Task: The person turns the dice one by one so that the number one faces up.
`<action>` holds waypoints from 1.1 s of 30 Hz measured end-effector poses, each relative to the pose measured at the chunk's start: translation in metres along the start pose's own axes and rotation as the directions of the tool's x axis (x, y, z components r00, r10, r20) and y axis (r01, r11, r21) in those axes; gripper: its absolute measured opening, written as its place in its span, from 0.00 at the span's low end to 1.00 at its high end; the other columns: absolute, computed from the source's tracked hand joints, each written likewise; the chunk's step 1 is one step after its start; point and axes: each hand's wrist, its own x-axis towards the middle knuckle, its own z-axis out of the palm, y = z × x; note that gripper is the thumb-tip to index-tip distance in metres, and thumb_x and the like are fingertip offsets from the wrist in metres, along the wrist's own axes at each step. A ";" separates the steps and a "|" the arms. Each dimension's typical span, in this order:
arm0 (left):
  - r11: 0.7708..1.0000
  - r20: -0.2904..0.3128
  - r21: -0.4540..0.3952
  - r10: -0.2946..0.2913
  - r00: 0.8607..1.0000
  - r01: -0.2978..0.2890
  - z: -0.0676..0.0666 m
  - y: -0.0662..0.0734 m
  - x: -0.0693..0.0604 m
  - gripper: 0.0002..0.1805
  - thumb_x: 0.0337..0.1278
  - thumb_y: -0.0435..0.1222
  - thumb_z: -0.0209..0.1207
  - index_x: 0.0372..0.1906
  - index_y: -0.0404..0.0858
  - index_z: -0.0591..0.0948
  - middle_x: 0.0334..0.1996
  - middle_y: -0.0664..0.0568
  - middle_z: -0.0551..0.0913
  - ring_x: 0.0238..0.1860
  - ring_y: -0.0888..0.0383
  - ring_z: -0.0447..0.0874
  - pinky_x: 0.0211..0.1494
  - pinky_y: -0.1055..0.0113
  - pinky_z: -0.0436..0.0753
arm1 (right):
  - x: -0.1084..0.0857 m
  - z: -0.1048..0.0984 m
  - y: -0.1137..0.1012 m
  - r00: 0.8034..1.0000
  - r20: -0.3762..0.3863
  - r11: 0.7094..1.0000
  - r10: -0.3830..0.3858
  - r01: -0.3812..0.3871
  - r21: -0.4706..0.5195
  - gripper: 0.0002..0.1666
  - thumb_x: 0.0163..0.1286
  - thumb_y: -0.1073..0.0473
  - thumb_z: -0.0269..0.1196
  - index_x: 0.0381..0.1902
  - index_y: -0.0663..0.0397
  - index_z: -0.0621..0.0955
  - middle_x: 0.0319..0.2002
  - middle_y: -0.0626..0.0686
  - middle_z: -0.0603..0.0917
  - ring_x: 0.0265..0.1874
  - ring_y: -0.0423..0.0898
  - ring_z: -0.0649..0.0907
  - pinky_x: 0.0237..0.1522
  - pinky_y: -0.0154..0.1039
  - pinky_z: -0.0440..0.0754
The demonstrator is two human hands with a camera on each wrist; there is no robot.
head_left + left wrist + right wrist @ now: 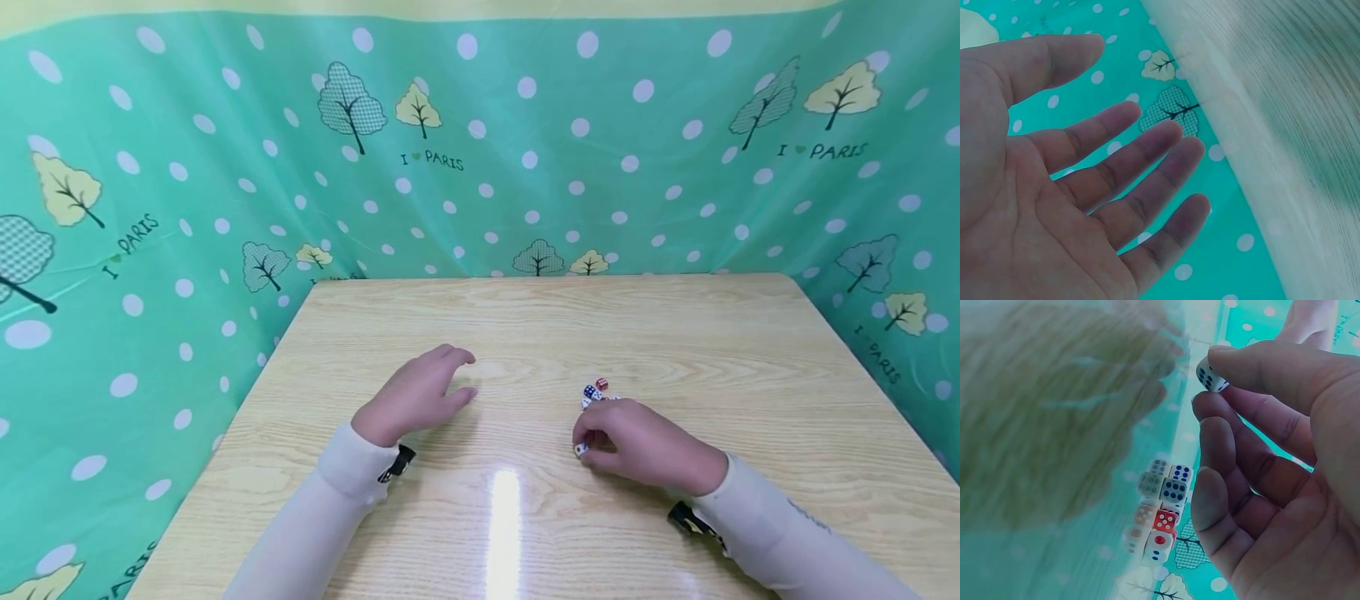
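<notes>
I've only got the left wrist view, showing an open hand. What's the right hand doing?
Observer: The right hand pinches a white die with blue pips.
Operator: Any other dice on the table?
Observer: Yes, a cluster of red, blue and white dice lies on the wood-grain table, partly hidden by that hand in the head view.
Operator: Is my open hand touching them?
Observer: No, the left hand is well apart, off to their left.

Pale wood-grain table (pixel 450 321), bright light streak (pixel 504 533) on near part. Green cloth (pixel 510 200) behind and at both sides, printed with white dots (pixel 587 44), yellow trees (pixel 417 107), checked trees (pixel 349 100), "PARIS" lettering (pixel 444 160); pale yellow band (pixel 480 7) above.
</notes>
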 end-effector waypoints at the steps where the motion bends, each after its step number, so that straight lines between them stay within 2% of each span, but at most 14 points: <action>1: 1.000 0.002 -0.003 0.001 1.000 -0.001 0.000 0.000 0.000 0.27 0.70 0.48 0.62 0.68 0.40 0.77 0.64 0.51 0.80 0.62 0.52 0.81 0.65 0.53 0.80 | 0.000 0.000 0.000 1.000 0.001 1.000 0.002 -0.002 0.003 0.09 0.65 0.59 0.73 0.36 0.37 0.85 0.34 0.34 0.80 0.33 0.35 0.79 0.37 0.31 0.79; 6: 1.000 0.007 -0.003 0.005 1.000 -0.005 -0.001 0.002 0.001 0.27 0.70 0.48 0.62 0.67 0.41 0.77 0.64 0.51 0.80 0.62 0.52 0.81 0.65 0.53 0.79 | 0.000 0.000 0.001 1.000 0.002 1.000 0.007 -0.007 0.017 0.09 0.65 0.59 0.73 0.36 0.37 0.84 0.33 0.33 0.81 0.33 0.35 0.79 0.37 0.31 0.80; 18: 1.000 0.003 -0.007 -0.028 1.000 0.028 0.001 -0.005 0.002 0.26 0.70 0.49 0.61 0.67 0.42 0.78 0.65 0.51 0.79 0.64 0.51 0.80 0.67 0.52 0.79 | 0.001 0.001 0.005 1.000 -0.002 0.999 0.004 -0.004 0.053 0.10 0.65 0.60 0.73 0.36 0.36 0.84 0.31 0.32 0.80 0.30 0.31 0.78 0.34 0.30 0.80; 26: 0.999 0.043 -0.017 -0.033 0.999 0.034 0.002 -0.005 0.002 0.24 0.70 0.48 0.62 0.64 0.39 0.80 0.61 0.49 0.81 0.58 0.49 0.82 0.63 0.50 0.80 | 0.001 0.003 0.008 1.000 0.009 1.000 0.014 -0.014 0.022 0.10 0.63 0.58 0.75 0.34 0.34 0.84 0.29 0.35 0.78 0.29 0.36 0.77 0.31 0.30 0.76; 33: 0.999 0.062 -0.012 -0.038 0.997 0.039 0.002 -0.002 0.002 0.25 0.70 0.49 0.61 0.65 0.40 0.80 0.62 0.49 0.80 0.58 0.50 0.82 0.64 0.50 0.79 | 0.000 0.002 0.006 0.999 0.015 0.999 0.036 -0.036 0.018 0.10 0.63 0.57 0.75 0.33 0.35 0.83 0.29 0.36 0.78 0.28 0.36 0.76 0.32 0.31 0.76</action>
